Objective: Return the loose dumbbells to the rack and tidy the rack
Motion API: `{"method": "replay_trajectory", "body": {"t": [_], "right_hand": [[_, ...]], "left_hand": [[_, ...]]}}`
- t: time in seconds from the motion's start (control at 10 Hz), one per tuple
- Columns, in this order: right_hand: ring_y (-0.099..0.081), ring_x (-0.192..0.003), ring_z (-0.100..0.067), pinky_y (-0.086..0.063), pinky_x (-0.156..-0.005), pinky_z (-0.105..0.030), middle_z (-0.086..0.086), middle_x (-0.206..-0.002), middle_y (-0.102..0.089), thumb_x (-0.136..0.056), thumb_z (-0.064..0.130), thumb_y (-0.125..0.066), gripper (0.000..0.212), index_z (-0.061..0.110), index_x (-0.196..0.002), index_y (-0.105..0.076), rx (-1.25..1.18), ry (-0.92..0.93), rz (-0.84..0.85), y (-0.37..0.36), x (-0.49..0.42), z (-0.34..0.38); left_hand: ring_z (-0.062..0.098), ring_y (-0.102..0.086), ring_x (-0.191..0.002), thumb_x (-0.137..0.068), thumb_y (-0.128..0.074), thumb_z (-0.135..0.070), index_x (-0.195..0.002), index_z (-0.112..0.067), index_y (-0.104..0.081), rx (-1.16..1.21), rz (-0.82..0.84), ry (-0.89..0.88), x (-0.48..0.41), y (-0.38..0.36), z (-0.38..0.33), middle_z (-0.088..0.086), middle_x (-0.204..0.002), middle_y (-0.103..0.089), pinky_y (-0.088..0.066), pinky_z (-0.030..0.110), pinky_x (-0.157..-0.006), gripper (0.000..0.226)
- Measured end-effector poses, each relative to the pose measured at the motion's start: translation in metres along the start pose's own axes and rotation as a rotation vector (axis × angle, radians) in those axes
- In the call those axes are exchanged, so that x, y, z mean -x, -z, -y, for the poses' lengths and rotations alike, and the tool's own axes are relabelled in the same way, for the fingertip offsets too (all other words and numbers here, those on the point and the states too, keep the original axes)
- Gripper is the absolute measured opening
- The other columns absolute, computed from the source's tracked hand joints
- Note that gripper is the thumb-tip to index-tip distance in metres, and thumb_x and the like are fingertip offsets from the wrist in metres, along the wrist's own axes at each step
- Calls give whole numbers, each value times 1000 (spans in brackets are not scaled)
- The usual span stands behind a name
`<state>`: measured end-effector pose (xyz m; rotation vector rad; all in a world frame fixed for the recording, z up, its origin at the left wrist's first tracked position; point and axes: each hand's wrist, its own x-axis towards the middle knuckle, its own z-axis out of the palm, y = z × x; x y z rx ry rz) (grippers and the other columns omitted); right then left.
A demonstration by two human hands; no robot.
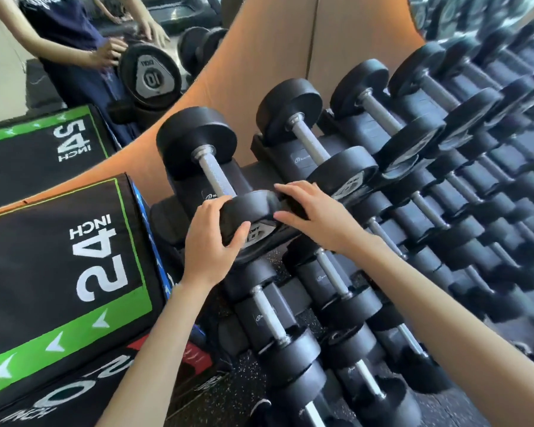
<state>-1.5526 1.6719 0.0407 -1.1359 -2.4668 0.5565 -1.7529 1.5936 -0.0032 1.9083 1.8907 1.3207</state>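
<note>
A black round-headed dumbbell (pixel 211 167) with a steel handle lies on the leftmost saddle of the rack's top tier (pixel 293 155). My left hand (pixel 211 238) grips its near head, fingers curled over the top edge and thumb on the end face. My right hand (pixel 313 214) rests on the right side of the same head, fingers fairly straight. More black dumbbells (pixel 316 143) fill the top tier to the right, and others (pixel 272 318) sit on the lower tiers below my arms.
A black and green plyo box marked 24 INCH (pixel 59 272) stands close on the left of the rack, with a red-marked box (pixel 195 362) beneath. A mirror (pixel 99 57) behind shows a person's reflection and a dumbbell marked 10. An orange wall panel (pixel 272 50) backs the rack.
</note>
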Motion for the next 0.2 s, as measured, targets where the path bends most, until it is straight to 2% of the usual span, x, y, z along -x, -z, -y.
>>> {"method": "replay_trajectory", "body": {"t": [0.1,0.2], "right_hand": [[-45,-125,-26,-20,-115,-45,-5,-140,-43,-92,35,-54,56,18,-142,-36,251,-41,-121,25,27,1],[-41,-128,-32,-20,-114,-52,-14,-140,-42,-88,27,-60,62,11,-143,-35,425,-142,-270,48,61,-15]], "left_hand": [[18,-48,-115,-86,-44,-48,-128,-11,-50,-161,112,-162,-22,8,-35,4,-124,-54,-40,33,-96,57],[24,-49,-117,-86,-43,-45,-130,-9,-50,-240,151,-295,-37,1,-76,7,-127,-53,-41,37,-95,57]]}}
